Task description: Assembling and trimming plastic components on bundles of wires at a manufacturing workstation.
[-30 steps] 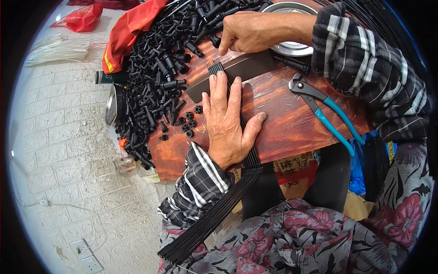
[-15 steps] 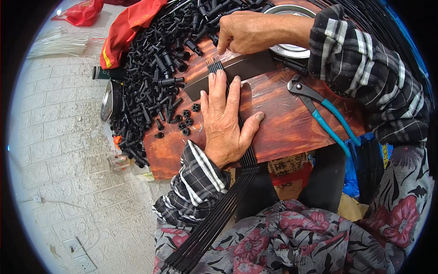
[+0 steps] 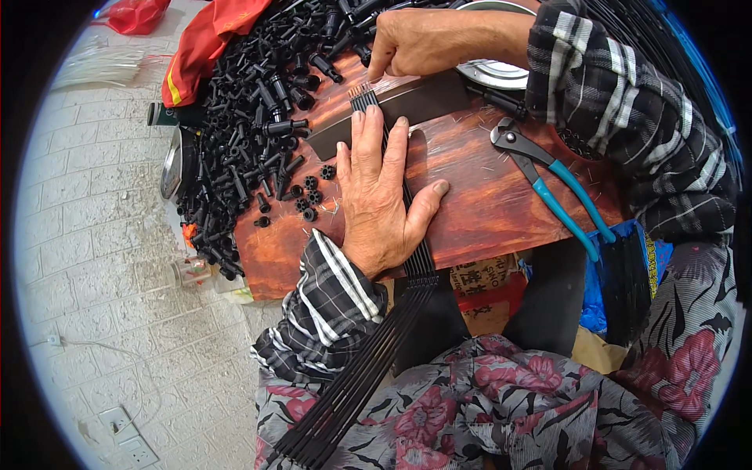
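Note:
A row of thin black cables (image 3: pixel 424 262) runs from my lap up across the reddish wooden board (image 3: pixel 470 196). Their bared, copper-coloured ends (image 3: pixel 360 91) rest over a dark flat bar (image 3: pixel 423 106). My left hand (image 3: pixel 380 184) lies flat on the cables, fingers stretched and thumb spread, fingertips just short of the bared ends. Beyond those ends is my right hand (image 3: pixel 415 43), index finger pointing down close to the tips and the other fingers curled in. Whether its fingers hold anything is hidden.
Black plastic parts (image 3: pixel 258 117) are heaped along the board's left and far side. Teal-handled pliers (image 3: pixel 548 180) lie at right, near wire scraps. A round metal tin (image 3: pixel 497 74) sits behind my right wrist. A red cloth (image 3: pixel 207 43) hangs at far left.
The whole view has shifted slightly. My left hand stays flat on the cables. My right hand remains at the bared ends, its index fingertip slightly lower beside them.

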A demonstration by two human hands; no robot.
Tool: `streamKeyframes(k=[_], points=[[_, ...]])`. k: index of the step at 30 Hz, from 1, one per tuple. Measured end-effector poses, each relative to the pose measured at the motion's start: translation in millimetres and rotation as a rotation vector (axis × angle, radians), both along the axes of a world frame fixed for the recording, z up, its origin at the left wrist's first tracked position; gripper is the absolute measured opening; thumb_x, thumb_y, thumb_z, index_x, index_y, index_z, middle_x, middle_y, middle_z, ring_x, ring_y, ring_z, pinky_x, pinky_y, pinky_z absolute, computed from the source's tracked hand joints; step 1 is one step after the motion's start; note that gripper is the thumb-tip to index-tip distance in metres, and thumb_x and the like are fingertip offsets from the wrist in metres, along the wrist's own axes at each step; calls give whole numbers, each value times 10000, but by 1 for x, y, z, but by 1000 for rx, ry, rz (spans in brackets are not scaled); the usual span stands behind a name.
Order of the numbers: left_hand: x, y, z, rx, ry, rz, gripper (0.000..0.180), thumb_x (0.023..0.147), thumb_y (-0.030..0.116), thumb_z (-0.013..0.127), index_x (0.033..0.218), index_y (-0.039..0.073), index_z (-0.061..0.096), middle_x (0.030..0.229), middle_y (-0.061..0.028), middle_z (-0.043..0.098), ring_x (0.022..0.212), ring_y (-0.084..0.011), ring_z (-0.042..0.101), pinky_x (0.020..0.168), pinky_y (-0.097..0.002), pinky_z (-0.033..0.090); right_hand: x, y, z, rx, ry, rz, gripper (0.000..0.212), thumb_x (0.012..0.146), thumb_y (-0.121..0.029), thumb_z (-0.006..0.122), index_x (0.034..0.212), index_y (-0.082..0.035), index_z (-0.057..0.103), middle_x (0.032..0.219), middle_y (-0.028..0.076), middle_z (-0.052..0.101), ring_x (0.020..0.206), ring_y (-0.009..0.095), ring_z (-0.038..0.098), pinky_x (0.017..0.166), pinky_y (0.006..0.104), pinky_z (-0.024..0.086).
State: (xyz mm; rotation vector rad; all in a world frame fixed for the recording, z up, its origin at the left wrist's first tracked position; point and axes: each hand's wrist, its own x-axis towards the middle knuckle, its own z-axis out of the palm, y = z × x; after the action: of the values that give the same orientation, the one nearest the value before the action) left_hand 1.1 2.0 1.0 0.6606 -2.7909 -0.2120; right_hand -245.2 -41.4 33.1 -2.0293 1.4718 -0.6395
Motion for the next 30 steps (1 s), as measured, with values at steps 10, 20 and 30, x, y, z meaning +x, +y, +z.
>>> streamKeyframes(k=[10, 20, 30], points=[[1, -3, -3, 20, 33, -11, 772, 832, 394, 677, 1435, 9, 388, 1538, -253, 229, 1456, -415, 161, 1137, -603, 132, 3, -1, 10, 3, 30, -21, 302, 759, -26, 559, 995, -20, 747, 891, 205, 718, 783, 296, 702, 692, 360, 538], [3, -3, -5, 15, 44, -12, 770, 838, 409, 670, 1437, 16, 387, 1534, -252, 235, 1455, -416, 162, 1129, -620, 139, 15, 0, 19, 63, 46, -85, 168, 765, -70, 621, 814, 60, 715, 722, 221, 676, 666, 278, 675, 583, 389, 504], [-3, -2, -5, 34, 75, -26, 756, 836, 403, 664, 1434, 26, 396, 1538, -253, 230, 1457, -403, 164, 1125, -630, 138, 18, 4, 13, -258, -19, -79, 220, 785, -138, 644, 786, 80, 671, 732, 281, 639, 655, 341, 656, 590, 429, 480]])
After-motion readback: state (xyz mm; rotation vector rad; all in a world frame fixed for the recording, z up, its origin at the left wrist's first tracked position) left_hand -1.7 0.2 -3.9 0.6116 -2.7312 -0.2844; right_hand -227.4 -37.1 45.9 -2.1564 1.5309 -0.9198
